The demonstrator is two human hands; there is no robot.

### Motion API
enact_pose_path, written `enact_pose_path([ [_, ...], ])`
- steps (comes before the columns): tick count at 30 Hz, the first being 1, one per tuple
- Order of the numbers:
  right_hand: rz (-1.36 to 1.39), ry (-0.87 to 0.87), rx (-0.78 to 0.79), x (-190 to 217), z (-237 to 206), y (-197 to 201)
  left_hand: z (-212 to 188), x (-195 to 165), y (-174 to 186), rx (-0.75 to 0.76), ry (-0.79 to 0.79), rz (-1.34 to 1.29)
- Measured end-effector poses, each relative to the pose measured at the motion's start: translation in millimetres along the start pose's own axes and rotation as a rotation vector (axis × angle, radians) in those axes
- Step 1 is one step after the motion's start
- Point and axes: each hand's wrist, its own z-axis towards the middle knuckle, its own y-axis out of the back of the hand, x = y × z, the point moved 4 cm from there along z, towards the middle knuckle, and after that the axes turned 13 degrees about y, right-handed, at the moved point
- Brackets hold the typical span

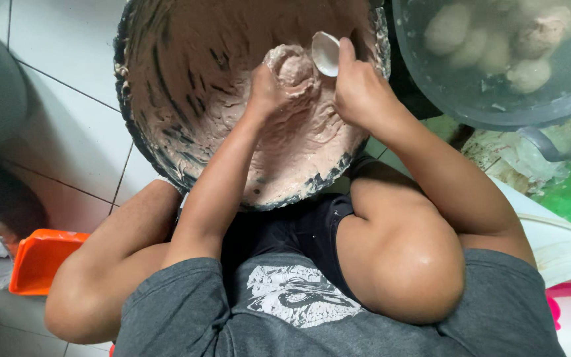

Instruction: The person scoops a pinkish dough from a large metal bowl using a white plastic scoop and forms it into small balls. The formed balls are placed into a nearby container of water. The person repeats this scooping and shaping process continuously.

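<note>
My left hand (269, 89), fingers curled, squeezes pink paste (299, 139) up in the basin (166, 152); right hand (358, 89) pinches a white spoon (325, 53) to scoop it.

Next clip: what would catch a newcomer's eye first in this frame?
The big dark basin at top centre, smeared with pinkish paste, draws the eye first. In it the left hand squeezes up a lump of paste, and the right hand holds a white spoon against it. At the upper right, a grey pot of water holds pale balls.
</note>
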Motion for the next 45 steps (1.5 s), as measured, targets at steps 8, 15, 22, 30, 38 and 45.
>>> enact_pose_path([
  [8,0.248,0.169,0.025,5,0,8,2,-71,10,-0.039,0.12,0.351],
  [15,0.909,0.07,0.07,26,-25,36,1,-69,26,-0.04,0.094,0.536],
  [22,-0.114,0.422,-0.233,49,-50,62,-51,-7,25,-0.228,0.093,0.662],
  [30,-0.074,0.036,-0.423,-25,-107,92,-64,-12,13,-0.024,-0.048,0.507],
  [38,-0.288,-0.399,-0.354,-101,-152,102,-19,-14,-23,0.206,0.091,0.349],
  [45,0.232,-0.145,-0.363,-25,-114,98,-6,61,29,0.088,0.373,0.491],
])
